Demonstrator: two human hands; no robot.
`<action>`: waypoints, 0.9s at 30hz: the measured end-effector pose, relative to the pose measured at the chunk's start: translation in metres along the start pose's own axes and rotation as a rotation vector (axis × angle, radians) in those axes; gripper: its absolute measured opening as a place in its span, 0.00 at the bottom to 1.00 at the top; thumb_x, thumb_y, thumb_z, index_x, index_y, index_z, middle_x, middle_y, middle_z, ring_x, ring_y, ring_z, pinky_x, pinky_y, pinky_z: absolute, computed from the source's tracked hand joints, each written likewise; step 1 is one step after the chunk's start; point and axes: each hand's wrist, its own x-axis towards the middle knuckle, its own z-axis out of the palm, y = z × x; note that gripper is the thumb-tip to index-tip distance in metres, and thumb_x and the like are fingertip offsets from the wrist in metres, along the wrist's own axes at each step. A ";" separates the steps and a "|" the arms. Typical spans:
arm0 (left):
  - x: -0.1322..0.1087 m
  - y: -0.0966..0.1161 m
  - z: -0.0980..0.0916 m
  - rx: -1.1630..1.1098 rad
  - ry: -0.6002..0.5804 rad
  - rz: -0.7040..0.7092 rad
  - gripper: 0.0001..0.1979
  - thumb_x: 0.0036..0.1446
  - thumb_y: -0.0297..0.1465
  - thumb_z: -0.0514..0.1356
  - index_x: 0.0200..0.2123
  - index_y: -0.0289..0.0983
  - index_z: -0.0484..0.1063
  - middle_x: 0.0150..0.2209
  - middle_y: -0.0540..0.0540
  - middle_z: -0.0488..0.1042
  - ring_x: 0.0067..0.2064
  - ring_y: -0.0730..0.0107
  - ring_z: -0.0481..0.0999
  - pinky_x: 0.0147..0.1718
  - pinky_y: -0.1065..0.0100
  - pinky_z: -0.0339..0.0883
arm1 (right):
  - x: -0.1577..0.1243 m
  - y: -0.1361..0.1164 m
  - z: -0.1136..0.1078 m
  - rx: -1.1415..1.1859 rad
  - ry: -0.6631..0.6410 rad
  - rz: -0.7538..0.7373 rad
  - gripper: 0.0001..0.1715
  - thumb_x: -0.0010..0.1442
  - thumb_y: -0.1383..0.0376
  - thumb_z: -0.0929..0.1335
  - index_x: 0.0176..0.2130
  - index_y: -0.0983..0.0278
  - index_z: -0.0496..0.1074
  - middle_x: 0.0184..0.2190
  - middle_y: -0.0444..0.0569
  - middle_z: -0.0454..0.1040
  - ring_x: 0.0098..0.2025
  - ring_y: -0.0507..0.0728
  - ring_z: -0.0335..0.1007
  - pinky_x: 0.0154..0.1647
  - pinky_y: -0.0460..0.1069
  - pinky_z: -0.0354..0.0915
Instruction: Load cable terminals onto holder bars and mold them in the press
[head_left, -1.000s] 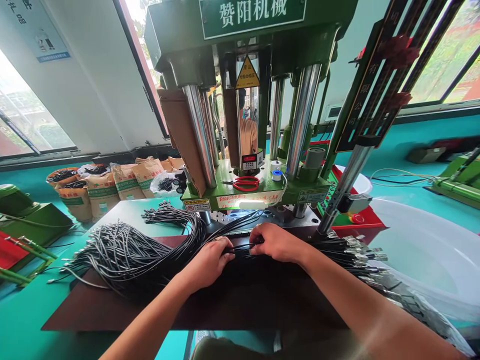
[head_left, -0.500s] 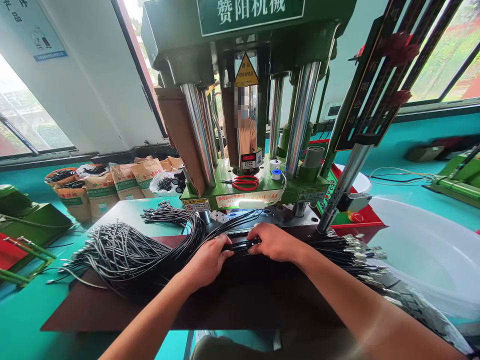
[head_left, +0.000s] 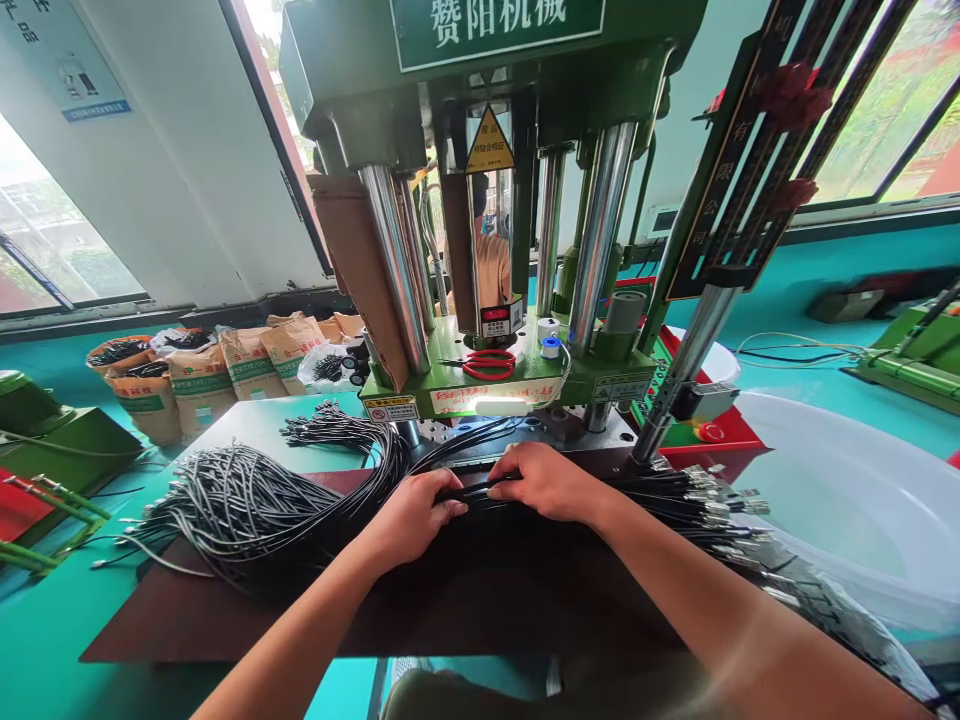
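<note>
Several sacks (head_left: 199,378) stand by the wall at far left. Nearer, we find a large heap (head_left: 247,505) of black cables with metal tips, spread across a green table (head_left: 247,435) and a brown board (head_left: 172,625). We record the left hand (head_left: 422,512) closed in a pinch, thumb and fingers on black strands (head_left: 477,494). These run across the gap to the right hand, above the board and just in front of the press (head_left: 487,240), on whose bed red pliers (head_left: 487,364) lie. The right hand (head_left: 536,484) pinches the same strands, its fingertips partly hidden. Past it, metal cable ends (head_left: 712,500) lie fanned out beside a white tub (head_left: 870,480).

We judge the handling to be partway: the strands are held, not yet set down, and much of the heap is in neither hand. Whether the ends at right are finished pieces, we cannot tell.
</note>
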 end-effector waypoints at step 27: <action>0.000 -0.006 0.002 0.057 -0.046 0.019 0.17 0.44 0.29 0.66 0.38 0.39 0.67 0.31 0.54 0.71 0.33 0.70 0.67 0.32 0.70 0.57 | 0.001 -0.005 0.008 -0.106 -0.002 -0.003 0.11 0.57 0.65 0.69 0.40 0.67 0.74 0.40 0.53 0.74 0.43 0.58 0.69 0.44 0.49 0.62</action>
